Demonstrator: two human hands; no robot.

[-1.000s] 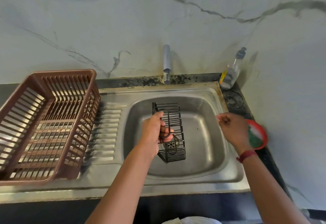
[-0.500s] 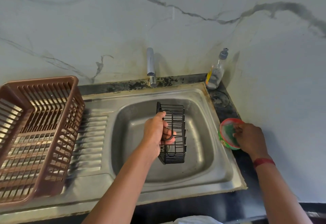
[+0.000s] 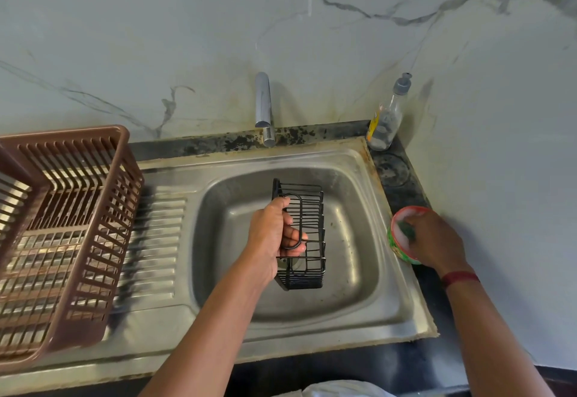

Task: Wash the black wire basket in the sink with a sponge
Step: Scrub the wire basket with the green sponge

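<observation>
Head view looks down on a steel sink (image 3: 340,159) set into a dark counter (image 3: 402,184) against a marbled wall. The left hand (image 3: 271,240) is closed around the looped handle of the black wire basket (image 3: 310,234), fingers curled through the loop and thumb along the top. It holds the basket over the middle of the sink bowl with the open side facing right. The basket's lower end is down near the drain; whether it touches the bowl floor cannot be told.

The right hand (image 3: 437,240), with a red band (image 3: 460,278) on its wrist, is at the right edge of the counter, just beside the sink's right rim. Its fingers dip into a small round tub (image 3: 402,256) with a red rim and whitish soap inside, and they rest on a green sponge (image 3: 406,231) in it. Whether the fingers pinch the sponge or only press on it cannot be told, since the back of the hand hides them.

A clear soap bottle (image 3: 385,118) with a grey pump stands in the back right corner of the counter. A chrome tap (image 3: 263,109) rises at the back edge behind the bowl. A brown plastic dish rack (image 3: 71,240) sits on the ribbed drainboard (image 3: 156,240) at the left.
</observation>
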